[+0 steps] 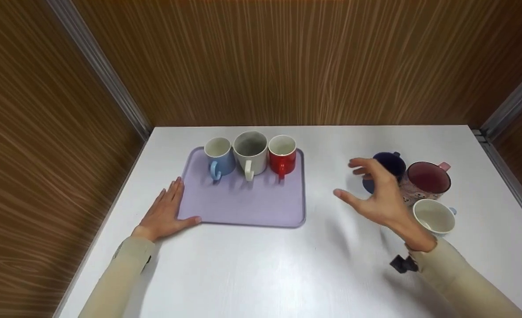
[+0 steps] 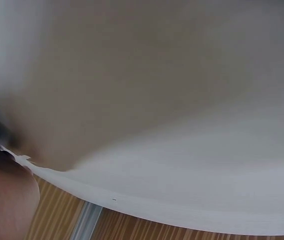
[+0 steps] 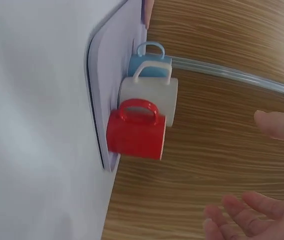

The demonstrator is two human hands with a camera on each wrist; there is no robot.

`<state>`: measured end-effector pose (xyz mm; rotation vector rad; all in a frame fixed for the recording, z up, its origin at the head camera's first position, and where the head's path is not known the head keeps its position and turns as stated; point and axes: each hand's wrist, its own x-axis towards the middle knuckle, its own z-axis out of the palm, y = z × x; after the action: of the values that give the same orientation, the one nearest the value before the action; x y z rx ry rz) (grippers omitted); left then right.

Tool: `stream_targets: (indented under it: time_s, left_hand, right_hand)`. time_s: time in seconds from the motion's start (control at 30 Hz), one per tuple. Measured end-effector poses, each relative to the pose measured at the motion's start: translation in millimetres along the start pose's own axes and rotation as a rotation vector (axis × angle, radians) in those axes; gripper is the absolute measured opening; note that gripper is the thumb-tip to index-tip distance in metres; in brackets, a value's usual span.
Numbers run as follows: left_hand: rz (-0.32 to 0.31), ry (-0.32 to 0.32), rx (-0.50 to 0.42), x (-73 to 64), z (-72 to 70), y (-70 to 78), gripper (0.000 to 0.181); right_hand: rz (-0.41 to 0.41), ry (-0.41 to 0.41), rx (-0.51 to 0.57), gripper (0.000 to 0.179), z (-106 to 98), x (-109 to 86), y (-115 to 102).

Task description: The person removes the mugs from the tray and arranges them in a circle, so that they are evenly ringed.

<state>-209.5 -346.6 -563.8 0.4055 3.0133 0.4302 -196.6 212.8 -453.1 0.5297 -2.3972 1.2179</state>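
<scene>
A lilac tray (image 1: 243,205) lies on the white table with three mugs in a row along its far side: a light blue mug (image 1: 223,163), a white mug (image 1: 253,154) and a red mug (image 1: 286,160), handles toward the viewer. My left hand (image 1: 166,214) rests at the tray's near left corner, its thumb on the edge. My right hand (image 1: 382,196) is raised above the table, thumb and fingers spread apart, holding nothing. Behind it stand a dark blue mug (image 1: 393,164), a pink mug (image 1: 430,179) and a pale cup (image 1: 435,217) with a light blue handle; the hand partly hides the dark blue one.
Wood-grain panels (image 1: 278,62) close off the back and sides of the white table (image 1: 261,269). A metal strip (image 1: 106,66) runs down the left corner. A small black piece (image 1: 403,264) hangs by the right sleeve. The left wrist view is mostly blurred sleeve.
</scene>
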Motion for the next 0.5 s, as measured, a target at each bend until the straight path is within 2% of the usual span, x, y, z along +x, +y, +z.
stream_targets:
  time_s: [0.3,0.5]
  left_hand:
    - [-0.013,-0.019,-0.013,2.0,1.4,-3.6,0.130]
    - [-0.014,-0.028,-0.023,2.0,3.0,-6.0,0.131]
  right_hand:
    - [0.052,-0.077,0.100,0.060,52.5,18.8,-0.5]
    - [0.123,-0.113,0.156,0.053,82.7,33.1,0.0]
